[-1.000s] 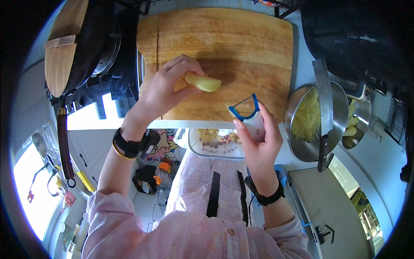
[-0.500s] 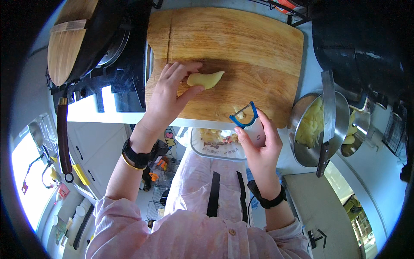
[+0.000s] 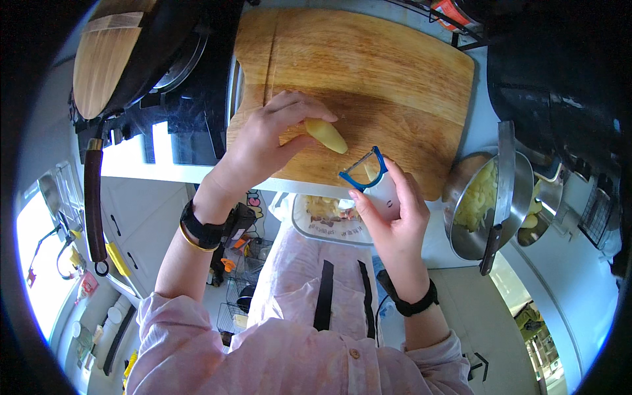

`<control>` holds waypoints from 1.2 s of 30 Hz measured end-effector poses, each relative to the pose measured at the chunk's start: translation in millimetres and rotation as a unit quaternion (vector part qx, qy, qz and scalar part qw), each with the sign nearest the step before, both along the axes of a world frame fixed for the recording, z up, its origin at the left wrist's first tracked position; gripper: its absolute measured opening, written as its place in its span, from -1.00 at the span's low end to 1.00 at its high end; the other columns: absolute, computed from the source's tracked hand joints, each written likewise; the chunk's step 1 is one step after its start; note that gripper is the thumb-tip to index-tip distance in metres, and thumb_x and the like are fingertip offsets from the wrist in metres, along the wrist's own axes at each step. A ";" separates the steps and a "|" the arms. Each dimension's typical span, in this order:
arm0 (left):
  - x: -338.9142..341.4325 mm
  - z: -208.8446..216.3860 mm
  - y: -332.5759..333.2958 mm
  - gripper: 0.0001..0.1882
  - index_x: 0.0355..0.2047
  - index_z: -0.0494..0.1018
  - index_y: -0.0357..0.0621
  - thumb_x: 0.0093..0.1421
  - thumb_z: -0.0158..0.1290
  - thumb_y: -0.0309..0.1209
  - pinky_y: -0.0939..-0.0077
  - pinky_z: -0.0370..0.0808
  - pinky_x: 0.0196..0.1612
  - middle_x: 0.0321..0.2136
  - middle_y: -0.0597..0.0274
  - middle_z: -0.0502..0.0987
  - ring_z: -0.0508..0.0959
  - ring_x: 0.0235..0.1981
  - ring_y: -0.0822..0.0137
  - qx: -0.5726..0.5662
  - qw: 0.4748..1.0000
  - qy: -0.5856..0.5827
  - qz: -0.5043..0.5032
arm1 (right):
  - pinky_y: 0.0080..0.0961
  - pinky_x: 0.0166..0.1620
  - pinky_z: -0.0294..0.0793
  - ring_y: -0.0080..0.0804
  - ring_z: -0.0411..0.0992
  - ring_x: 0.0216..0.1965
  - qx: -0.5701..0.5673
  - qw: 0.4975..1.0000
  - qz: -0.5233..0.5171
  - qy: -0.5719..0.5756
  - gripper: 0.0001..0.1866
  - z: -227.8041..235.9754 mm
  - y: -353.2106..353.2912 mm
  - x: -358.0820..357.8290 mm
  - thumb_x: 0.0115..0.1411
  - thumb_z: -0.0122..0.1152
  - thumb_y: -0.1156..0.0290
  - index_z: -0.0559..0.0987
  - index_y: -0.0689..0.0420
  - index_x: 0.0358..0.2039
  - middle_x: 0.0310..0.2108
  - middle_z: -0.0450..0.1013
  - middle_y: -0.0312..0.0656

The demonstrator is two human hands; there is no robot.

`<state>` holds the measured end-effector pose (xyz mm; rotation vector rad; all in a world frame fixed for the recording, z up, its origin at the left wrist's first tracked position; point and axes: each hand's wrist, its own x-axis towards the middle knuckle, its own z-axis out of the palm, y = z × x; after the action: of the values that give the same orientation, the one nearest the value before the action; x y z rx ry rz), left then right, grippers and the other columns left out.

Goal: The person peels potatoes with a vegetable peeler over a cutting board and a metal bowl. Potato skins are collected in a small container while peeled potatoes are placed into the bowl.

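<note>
My left hand (image 3: 270, 135) is closed on a small peeled yellow potato (image 3: 327, 136), gripped by its far end and slanting down to the right over the cutting board. In my right hand (image 3: 399, 209) is a Y-shaped peeler (image 3: 383, 197) with a white handle and blue head. Its blade is a short way from the potato's near tip, not touching it. Below both hands, at the counter's front edge, a clear-sided bin (image 3: 329, 230) holds peelings (image 3: 322, 207).
The wooden cutting board (image 3: 375, 59) spans the counter. To its right, a steel bowl (image 3: 454, 227) holds pale potato pieces (image 3: 479, 197), with a knife (image 3: 503, 178) across its rim. Beyond stands another metal container (image 3: 546, 220) with potatoes. A pan (image 3: 158, 59) sits on the left stove.
The potato has turned so its free end points toward me, and my left hand has shifted right with it. The peeler has tilted and moved slightly left, closer to the potato.
</note>
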<state>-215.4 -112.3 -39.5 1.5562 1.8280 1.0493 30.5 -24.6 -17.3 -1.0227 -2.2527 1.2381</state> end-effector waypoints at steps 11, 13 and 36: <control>9.9 -9.4 -11.5 -0.58 0.01 0.63 -0.17 0.11 0.39 -0.55 0.31 0.58 0.12 -0.03 0.13 0.69 0.66 0.02 0.13 -0.008 0.993 -0.104 0.046 | -0.29 -0.25 0.61 -0.11 0.62 -0.25 0.020 0.999 0.035 0.011 -0.35 -3.4 4.9 -22.7 0.09 0.60 0.37 0.54 0.22 0.18 -0.22 0.57 -0.03; 9.7 -11.5 -13.1 -0.58 0.01 0.63 -0.17 0.11 0.39 -0.55 0.31 0.58 0.13 -0.03 0.13 0.69 0.66 0.02 0.13 -0.010 0.992 -0.117 0.053 | -0.40 -0.19 0.58 -0.28 0.59 -0.20 0.006 0.999 0.035 0.011 -0.37 -2.5 4.8 -27.4 0.08 0.60 0.48 0.55 0.23 0.17 -0.19 0.57 -0.08; 4.6 -11.6 -13.8 -0.61 0.00 0.64 -0.17 0.14 0.30 -0.67 0.38 0.60 0.10 -0.04 0.16 0.66 0.63 0.03 0.21 -0.033 0.991 -0.117 0.050 | -0.36 -0.24 0.61 -0.24 0.63 -0.26 0.052 0.997 0.038 0.047 -0.34 -13.7 5.3 -41.6 0.11 0.60 0.41 0.56 0.22 0.21 -0.23 0.60 -0.07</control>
<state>-210.8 -126.0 -51.1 1.2565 1.7738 1.1511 -11.1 -19.3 -31.0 -0.8318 -2.2761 1.1613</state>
